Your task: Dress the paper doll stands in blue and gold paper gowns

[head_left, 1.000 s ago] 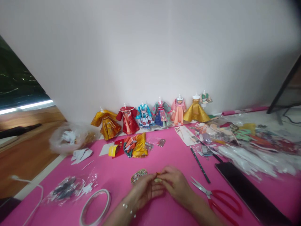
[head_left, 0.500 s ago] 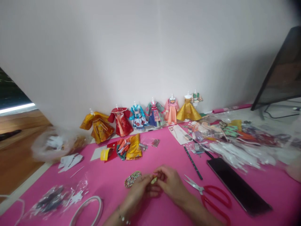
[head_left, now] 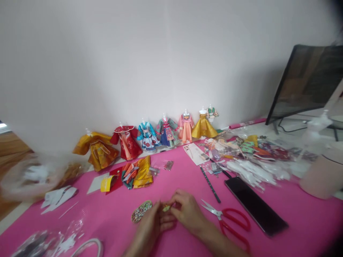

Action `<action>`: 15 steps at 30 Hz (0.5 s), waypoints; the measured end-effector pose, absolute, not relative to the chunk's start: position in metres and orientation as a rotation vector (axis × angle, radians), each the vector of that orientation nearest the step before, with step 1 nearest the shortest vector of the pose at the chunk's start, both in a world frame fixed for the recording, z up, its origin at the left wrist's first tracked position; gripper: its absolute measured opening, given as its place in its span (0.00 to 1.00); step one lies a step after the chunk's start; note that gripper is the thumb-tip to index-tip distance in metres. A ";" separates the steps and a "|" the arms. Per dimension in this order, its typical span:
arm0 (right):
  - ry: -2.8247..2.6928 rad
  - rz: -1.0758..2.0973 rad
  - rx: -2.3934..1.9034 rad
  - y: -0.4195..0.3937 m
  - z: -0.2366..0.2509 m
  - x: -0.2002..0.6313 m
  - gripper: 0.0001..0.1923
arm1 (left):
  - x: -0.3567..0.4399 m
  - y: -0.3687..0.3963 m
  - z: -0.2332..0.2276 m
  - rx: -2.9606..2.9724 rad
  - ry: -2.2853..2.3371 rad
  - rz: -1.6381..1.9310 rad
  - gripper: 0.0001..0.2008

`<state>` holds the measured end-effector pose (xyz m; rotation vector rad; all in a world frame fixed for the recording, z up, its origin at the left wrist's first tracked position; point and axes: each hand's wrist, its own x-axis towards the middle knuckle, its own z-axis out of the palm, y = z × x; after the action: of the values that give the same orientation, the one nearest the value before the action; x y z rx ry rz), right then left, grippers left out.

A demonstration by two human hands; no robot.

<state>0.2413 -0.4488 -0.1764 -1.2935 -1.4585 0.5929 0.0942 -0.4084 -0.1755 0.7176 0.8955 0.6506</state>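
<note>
Between both hands is a small yellow-green piece [head_left: 166, 208], too blurred to name. My left hand [head_left: 154, 221] closes on its left side with thumb and index finger; the lower fingers curl loosely beneath. The fingertips of my right hand [head_left: 187, 212] pinch the same piece from the right. Just left of my left hand sits an oval dish of multicoloured beads [head_left: 141, 211], its right edge partly covered by that hand. To the right of my right hand lie scissors with red handles [head_left: 234, 217], blades apart.
Doll outfits on stands, such as a red one [head_left: 125, 142], line the wall. Folded cloth [head_left: 143, 173], a dark pencil [head_left: 210, 185], a black phone [head_left: 255, 205] and bagged pieces [head_left: 246, 171] lie on the pink mat [head_left: 182, 246]. A tape roll [head_left: 99, 246] is at front left.
The view has turned rightward, so everything sits further left in the picture and more of the screen shows. Both hands still hold the small piece, close together.
</note>
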 end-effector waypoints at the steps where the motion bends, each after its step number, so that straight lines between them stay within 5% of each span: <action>1: -1.428 0.605 -1.296 -0.448 -0.176 0.241 0.14 | 0.095 -0.408 -0.177 0.689 0.901 0.664 0.16; 6: -1.216 0.739 -1.289 -0.442 -0.179 0.240 0.02 | 0.098 -0.414 -0.190 0.683 0.865 0.741 0.25; 15: -1.125 0.967 -1.163 -0.439 -0.179 0.242 0.13 | 0.100 -0.422 -0.192 0.872 0.861 1.039 0.28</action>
<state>0.2419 -0.4390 -0.1790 -1.1626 -1.1253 0.9671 0.0997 -0.4225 -0.1921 0.8721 0.8607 1.0390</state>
